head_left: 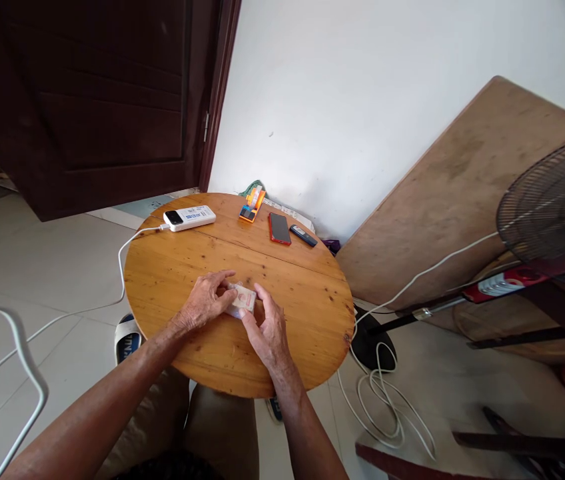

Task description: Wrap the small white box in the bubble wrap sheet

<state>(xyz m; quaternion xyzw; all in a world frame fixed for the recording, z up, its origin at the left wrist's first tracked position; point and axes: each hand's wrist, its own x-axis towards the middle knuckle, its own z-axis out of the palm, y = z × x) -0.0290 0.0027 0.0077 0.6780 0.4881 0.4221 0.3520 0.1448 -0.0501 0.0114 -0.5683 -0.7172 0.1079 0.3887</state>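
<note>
Both hands on a small card pack (241, 300) mid-tabletop (172, 273). Left hand (206, 300) fingers pinch its left end, right hand (268, 330) fingers grip the near-right edge. Pack's long axis runs left-right between them, equally close to both.

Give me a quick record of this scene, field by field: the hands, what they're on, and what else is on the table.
surface: round wooden table
left hand: fingers on the left side of the small pack of cards
right hand: fingers on the right side of the same pack
pack: lies on the table between both hands
far edge, left: white power bank with a white cable plugged in
far edge, middle: orange box
far edge, right: red phone, small dark device
right of the table: standing fan
</note>
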